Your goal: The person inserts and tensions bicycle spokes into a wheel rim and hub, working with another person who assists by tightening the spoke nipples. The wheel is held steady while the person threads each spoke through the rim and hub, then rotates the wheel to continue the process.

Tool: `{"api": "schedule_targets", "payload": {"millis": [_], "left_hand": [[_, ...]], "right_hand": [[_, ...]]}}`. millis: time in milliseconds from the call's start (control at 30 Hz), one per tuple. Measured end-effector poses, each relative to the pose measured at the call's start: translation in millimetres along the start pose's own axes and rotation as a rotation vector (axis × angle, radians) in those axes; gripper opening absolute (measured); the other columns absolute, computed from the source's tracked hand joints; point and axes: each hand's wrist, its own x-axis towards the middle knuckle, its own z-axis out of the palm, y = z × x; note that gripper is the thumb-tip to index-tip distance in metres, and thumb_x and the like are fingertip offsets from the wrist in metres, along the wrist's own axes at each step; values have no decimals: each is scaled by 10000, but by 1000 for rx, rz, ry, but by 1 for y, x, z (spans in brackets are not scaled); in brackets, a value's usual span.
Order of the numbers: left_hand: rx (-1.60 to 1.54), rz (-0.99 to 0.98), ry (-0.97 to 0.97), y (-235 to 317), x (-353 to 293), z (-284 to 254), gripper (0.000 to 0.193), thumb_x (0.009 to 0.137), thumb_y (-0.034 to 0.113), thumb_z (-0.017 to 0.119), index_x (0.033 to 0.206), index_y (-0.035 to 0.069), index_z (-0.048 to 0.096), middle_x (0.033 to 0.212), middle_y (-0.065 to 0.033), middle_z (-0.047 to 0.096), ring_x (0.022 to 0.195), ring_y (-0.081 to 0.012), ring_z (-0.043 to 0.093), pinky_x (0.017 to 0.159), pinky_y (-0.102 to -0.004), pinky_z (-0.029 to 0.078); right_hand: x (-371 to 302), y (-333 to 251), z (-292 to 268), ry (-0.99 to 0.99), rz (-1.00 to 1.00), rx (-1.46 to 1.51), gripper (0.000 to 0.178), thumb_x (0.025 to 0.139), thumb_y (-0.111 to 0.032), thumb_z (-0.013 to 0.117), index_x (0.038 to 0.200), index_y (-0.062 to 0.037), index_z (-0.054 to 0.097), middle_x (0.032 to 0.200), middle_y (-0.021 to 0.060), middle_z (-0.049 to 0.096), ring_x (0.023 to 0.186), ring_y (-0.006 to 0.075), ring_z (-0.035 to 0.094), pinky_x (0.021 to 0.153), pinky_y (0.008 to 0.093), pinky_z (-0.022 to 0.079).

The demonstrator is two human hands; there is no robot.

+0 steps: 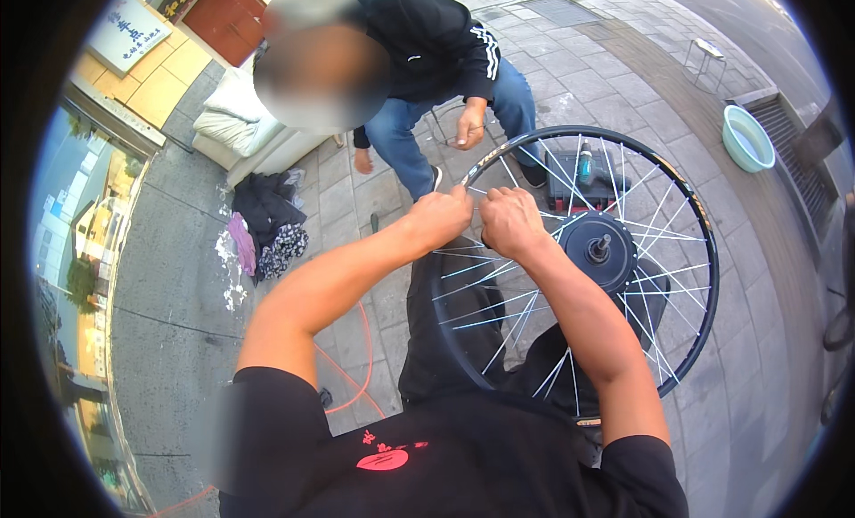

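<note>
- The pavement (748,340) is the largest; it carries the other things, and its left edge runs along a shop window (80,277).
- A seated co-worker (419,37) in a black jacket is at the upper edge of the pavement; 1 co-worker's hand (468,126) hangs between the knees.
- The wheel (583,273) lies over the person's legs (454,326), in dark trousers, right of the middle of the pavement. Its spokes (521,322) already join the hub (598,242) and the rim (710,251) at many places, and I see no tyre around it. I judge that the lacing is well advanced, and that the handwork near the rim is not finished; how tight the spokes are, I cannot tell.
- A clothes pile (263,206) lies toward the left edge of the pavement.
- A pale green basin (748,139) stands near the right edge, beside a drain grate.
- A tool case (608,184) is on the pavement, seen through the spokes.
- The left hand (443,217) and the right hand (510,220) are just beside each other at the rim's upper left edge. The fingers of both are curled closed; whether they pinch a spoke, I cannot tell.
- A small teal bottle (584,164) is at the case.
</note>
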Motion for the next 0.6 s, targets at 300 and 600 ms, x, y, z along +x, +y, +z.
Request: {"api": "schedule_targets", "payload": {"millis": [300,600], "left_hand": [[-595,-214,-131,-36,-7,-30,454,857,158,797,1258,27,631,1084,-196,646,1055,-371,672,914,-465,544],[-405,-292,-133,-23,-10,-23,379,898,248,773,1253,147,688,1115,-157,652,1065,-380,705,914,-502,572]], "right_hand": [[0,0,-3,-42,43,-2,88,770,-115,706,811,-60,761,916,136,752,959,319,743,889,450,551],[0,-1,-1,21,4,3,71,782,-104,675,781,-51,722,856,138,715,898,332,723,835,461,551]]}}
